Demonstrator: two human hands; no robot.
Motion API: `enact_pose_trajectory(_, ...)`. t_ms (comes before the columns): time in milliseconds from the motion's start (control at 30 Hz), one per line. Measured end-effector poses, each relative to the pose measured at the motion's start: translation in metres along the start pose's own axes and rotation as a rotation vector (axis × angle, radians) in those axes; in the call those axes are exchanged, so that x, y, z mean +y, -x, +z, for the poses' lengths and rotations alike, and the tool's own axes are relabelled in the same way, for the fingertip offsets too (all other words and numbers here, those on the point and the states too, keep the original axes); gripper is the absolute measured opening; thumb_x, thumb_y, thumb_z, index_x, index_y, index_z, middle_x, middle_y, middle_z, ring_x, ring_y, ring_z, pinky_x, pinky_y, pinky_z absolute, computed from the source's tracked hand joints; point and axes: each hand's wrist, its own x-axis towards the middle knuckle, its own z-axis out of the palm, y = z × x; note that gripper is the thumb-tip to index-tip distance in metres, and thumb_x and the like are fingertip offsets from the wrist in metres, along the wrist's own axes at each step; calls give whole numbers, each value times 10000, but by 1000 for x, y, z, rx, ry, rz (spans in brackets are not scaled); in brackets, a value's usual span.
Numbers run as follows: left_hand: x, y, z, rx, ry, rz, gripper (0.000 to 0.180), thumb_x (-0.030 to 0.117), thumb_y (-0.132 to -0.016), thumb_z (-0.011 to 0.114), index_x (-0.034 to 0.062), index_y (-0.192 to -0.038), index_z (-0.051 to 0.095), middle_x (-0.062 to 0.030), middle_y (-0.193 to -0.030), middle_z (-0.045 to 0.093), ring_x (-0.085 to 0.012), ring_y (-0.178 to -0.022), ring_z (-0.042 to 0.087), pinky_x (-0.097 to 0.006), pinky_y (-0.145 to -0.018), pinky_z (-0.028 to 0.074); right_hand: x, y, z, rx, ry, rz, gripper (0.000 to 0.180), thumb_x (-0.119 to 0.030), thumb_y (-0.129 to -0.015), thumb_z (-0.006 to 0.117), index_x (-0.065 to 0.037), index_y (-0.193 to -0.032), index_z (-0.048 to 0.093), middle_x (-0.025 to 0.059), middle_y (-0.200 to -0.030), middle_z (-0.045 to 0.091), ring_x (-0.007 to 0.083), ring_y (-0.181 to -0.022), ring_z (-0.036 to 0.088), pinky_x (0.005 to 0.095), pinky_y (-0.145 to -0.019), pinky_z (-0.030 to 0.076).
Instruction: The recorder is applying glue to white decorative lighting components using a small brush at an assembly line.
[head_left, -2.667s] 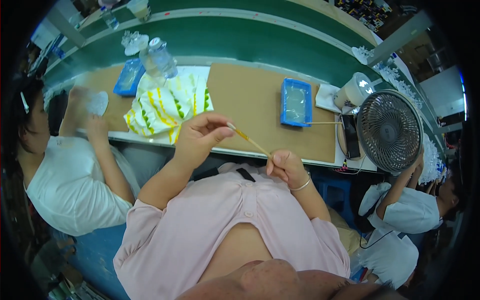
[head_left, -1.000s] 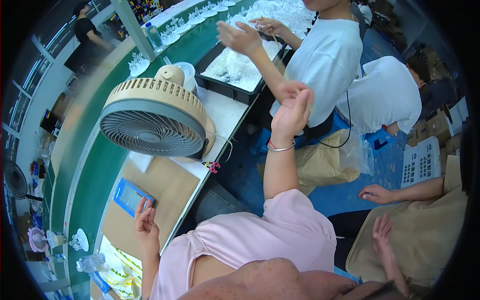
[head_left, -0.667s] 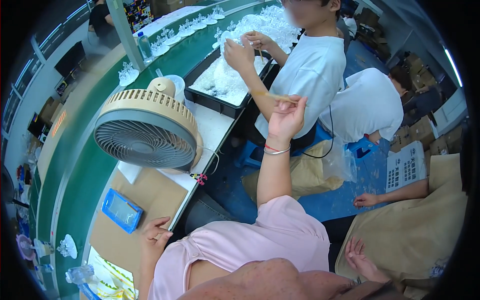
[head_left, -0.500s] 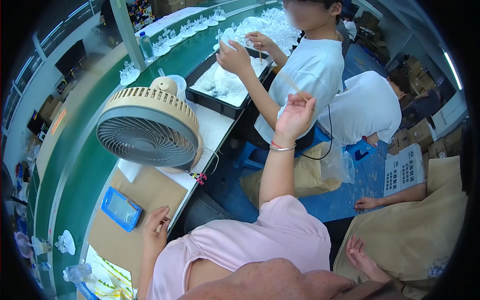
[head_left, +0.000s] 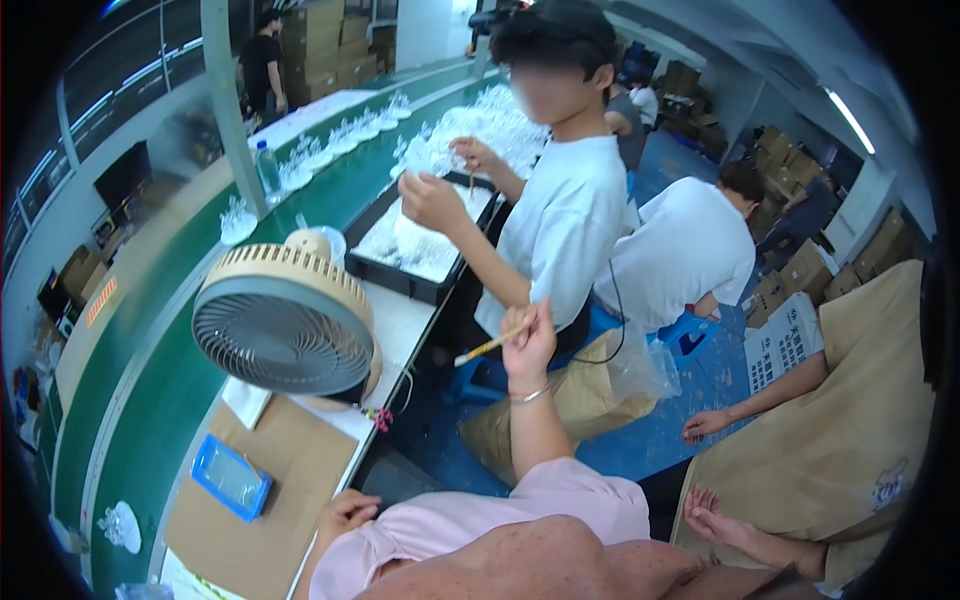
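My right hand (head_left: 530, 345) is raised in the middle, its fingers closed around a thin brush (head_left: 488, 347) with a yellowish handle. The pale tip of the brush points left and slightly down. Low beside the table's front edge, my left hand (head_left: 348, 510) has its fingers curled in, and nothing shows in them. Nearest to it on the table lies a brown cardboard sheet (head_left: 285, 480). On that sheet rests a blue-rimmed tray (head_left: 232, 478) with a clear middle.
A beige and grey fan (head_left: 285, 325) stands on the table. Beyond it, a co-worker works over a black tray (head_left: 405, 280) of white granules. Clear ornaments on white bases (head_left: 238, 222) line the green conveyor (head_left: 150, 450). Another person sits at my right; a brown sack (head_left: 545, 415) is on the floor.
The view has shifted. My right hand has lowered, and its brush has swung to point left. My left hand has moved back from the cardboard toward my body, its fingers more curled.
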Motion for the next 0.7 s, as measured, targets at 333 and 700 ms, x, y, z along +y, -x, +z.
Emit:
enact_pose_trajectory(333, -12, -24, 13, -186, 28, 84, 181, 58, -798, 658, 2, -631, 616, -88, -881, 609, -159, -819, 570, -259, -709, 440, -13, 39, -10, 5, -134, 327, 408, -310, -962, 385, -101, -618, 448, -27, -411, 241, 87, -407, 257, 231, -419, 242)
enact_pose_trajectory(700, -38, -19, 18, -19, 56, 87, 556, -258, -668, 338, 28, -1083, 572, -118, -1285, 409, -200, -1188, 452, -275, -989, 392, -7, 34, -3, -124, 219, 135, 443, -345, -980, 299, -64, -684, 472, 82, -578, 458, 151, -534, 416, 281, -574, 361)
